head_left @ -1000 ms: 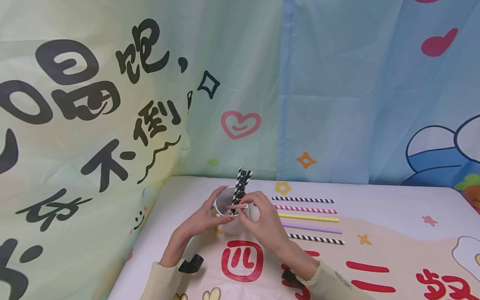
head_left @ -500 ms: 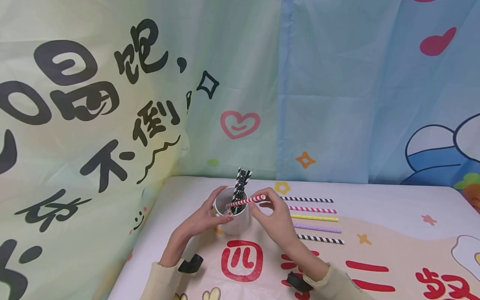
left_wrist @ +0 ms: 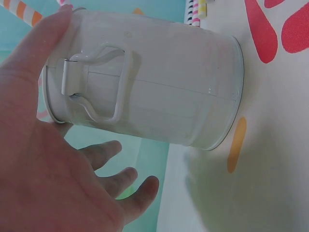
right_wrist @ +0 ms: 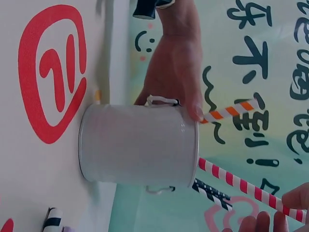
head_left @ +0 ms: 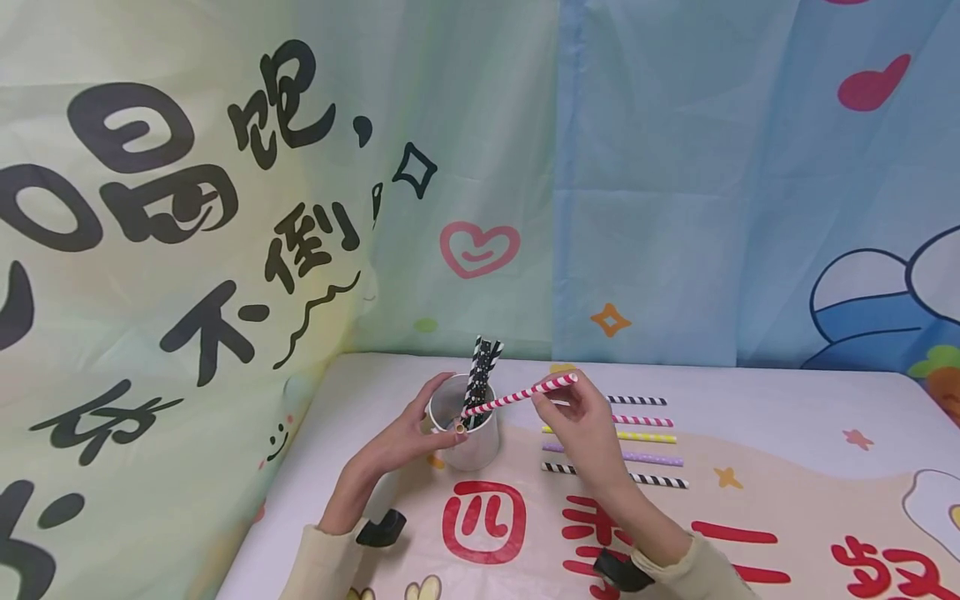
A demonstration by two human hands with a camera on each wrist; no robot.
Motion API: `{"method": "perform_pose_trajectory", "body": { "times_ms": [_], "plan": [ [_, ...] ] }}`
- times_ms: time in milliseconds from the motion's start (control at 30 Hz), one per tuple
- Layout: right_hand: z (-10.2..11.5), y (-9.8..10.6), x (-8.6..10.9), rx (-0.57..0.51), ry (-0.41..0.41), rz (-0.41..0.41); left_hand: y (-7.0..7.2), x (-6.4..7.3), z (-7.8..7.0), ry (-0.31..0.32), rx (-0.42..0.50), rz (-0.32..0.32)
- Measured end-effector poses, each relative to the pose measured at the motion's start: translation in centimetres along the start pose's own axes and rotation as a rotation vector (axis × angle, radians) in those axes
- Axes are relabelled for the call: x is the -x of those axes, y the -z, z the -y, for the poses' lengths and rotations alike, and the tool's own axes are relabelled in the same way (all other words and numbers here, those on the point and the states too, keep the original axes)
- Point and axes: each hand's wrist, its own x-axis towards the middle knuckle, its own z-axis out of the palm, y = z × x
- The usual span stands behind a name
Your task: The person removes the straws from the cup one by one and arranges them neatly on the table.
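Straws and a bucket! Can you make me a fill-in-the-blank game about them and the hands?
1. The right hand holds exactly ____ striped straw at the bucket.
2. The left hand has its thumb by a straw end with white and ____ stripes.
3. On the table, a row of ____ straws lies side by side.
4. In that row, the middle straw is white and ____.

Missing words: one; orange; five; yellow.
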Motion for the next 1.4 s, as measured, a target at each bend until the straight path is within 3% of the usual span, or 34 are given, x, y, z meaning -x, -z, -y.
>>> {"method": "perform_pose_trajectory", "body": {
  "times_ms": [267, 400, 533, 733, 833, 1000, 1233, 1400],
  "plan": [
    [0.2, 1.9, 0.5, 0.000, -0.082, -0.022, 0.0, 0.0, 0.1, 0.001, 0.000, 0.001],
    [0.6, 2.8, 0.4, -0.008, -0.072, -0.045, 0.0, 0.0, 0.0, 0.004, -0.001, 0.003],
    [1.7, 3.6, 0.2, -0.036, -0.001, -0.079, 0.1, 0.0, 0.0, 0.004, -0.001, 0.007],
    [3.0, 4.1, -0.1, -0.090, 0.173, -0.091, 0.3, -0.2, 0.1, 0.000, 0.008, 0.006],
    [2.8, 4.2, 0.0, 0.006, 0.226, -0.069, 0.3, -0.2, 0.2, 0.000, 0.010, 0.010],
    [1.5, 4.3, 0.7, 0.307, 0.271, -0.013, 0.1, -0.3, 0.3, -0.003, 0.013, 0.012],
    [-0.3, 4.4, 2.1, 0.730, 0.236, 0.121, 0.0, -0.3, 0.3, -0.008, 0.009, 0.018],
    [-2.6, 4.7, 3.5, 0.925, 0.253, 0.212, 0.0, -0.3, 0.3, -0.012, 0.005, 0.017]
  ]
}}
